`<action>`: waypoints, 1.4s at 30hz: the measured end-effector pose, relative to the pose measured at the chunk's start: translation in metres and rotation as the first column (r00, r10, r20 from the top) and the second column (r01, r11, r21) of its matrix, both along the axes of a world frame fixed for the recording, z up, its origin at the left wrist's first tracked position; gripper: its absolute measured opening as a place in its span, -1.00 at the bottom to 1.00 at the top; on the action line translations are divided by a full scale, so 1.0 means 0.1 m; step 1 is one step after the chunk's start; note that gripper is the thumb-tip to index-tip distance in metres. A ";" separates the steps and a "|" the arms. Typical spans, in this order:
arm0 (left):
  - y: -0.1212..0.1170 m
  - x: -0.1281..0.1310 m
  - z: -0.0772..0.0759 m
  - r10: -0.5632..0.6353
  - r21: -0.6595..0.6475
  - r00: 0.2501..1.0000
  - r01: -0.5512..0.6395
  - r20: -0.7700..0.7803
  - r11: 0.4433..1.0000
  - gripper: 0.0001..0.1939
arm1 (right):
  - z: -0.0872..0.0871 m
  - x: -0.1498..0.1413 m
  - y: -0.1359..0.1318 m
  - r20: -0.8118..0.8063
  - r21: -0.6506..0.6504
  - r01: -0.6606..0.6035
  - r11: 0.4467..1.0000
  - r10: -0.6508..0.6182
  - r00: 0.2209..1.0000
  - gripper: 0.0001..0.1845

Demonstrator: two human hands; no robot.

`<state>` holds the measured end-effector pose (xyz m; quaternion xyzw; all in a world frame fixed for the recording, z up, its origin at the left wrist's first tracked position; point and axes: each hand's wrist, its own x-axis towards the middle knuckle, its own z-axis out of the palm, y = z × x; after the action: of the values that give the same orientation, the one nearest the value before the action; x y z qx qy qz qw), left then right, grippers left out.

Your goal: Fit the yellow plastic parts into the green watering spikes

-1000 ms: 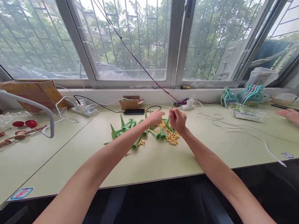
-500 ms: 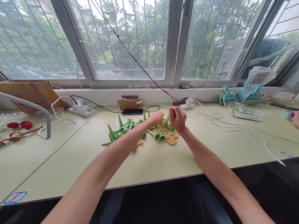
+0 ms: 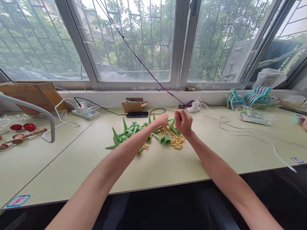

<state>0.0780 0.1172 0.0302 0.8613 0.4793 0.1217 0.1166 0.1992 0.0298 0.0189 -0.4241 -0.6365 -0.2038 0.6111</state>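
Above the pile my left hand (image 3: 162, 120) is closed, its fingers turned away; whatever it grips is hidden. A bit of green plastic shows just right of it. Close beside it, my right hand (image 3: 184, 122) is closed with fingertips pinched, and a small green tip rises behind the knuckles; I cannot tell whether it is held. Below and around both hands lie several green hollow plastic cone spikes (image 3: 167, 138), some pointing up. Small yellow plastic pegs (image 3: 177, 141) are heaped under my right hand, and a few more yellow pegs (image 3: 145, 147) lie beside my left forearm.
Behind the pile are a black phone (image 3: 137, 114) and a small cardboard box (image 3: 134, 104). Power strips (image 3: 85, 113) and white cables (image 3: 249, 131) lie on the table. Turquoise plastic items (image 3: 259, 96) stand at right, near another person's hand (image 3: 304, 122). A grey tube frame (image 3: 51, 124) stands left.
The whole view has shifted slightly, so things sit a little further right. Both hands stay closed and close together over the pile, with hardly any movement.
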 end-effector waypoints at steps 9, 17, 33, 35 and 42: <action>-0.01 0.02 -0.01 0.035 0.004 0.998 -0.035 -0.048 0.999 -0.94 | -0.02 0.00 0.01 0.025 -0.001 0.029 1.000 -0.029 0.999 -0.63; -0.02 -0.02 -0.05 0.070 0.049 0.982 -0.080 0.178 0.996 -0.88 | -0.04 0.01 0.03 0.036 0.033 0.014 0.999 -0.015 0.999 -0.67; -0.03 -0.01 -0.30 0.029 0.111 0.952 -0.066 0.305 0.992 -0.92 | 0.02 0.00 0.00 0.067 0.090 -0.015 0.996 0.009 0.998 -0.73; -0.04 -0.03 -0.31 0.025 0.111 0.954 -0.061 0.299 0.992 -0.92 | 0.02 0.00 0.00 0.072 0.082 -0.026 0.996 0.020 0.997 -0.73; -0.09 -0.07 -0.33 0.010 0.104 0.952 -0.044 0.305 0.994 -0.93 | 0.03 0.00 0.07 0.089 0.001 0.013 1.000 -0.013 0.996 -0.69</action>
<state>0.0706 0.1080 -0.0025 0.8308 0.4600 0.2804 0.1396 0.1988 0.0363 0.0218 -0.4187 -0.6604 -0.2264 0.5808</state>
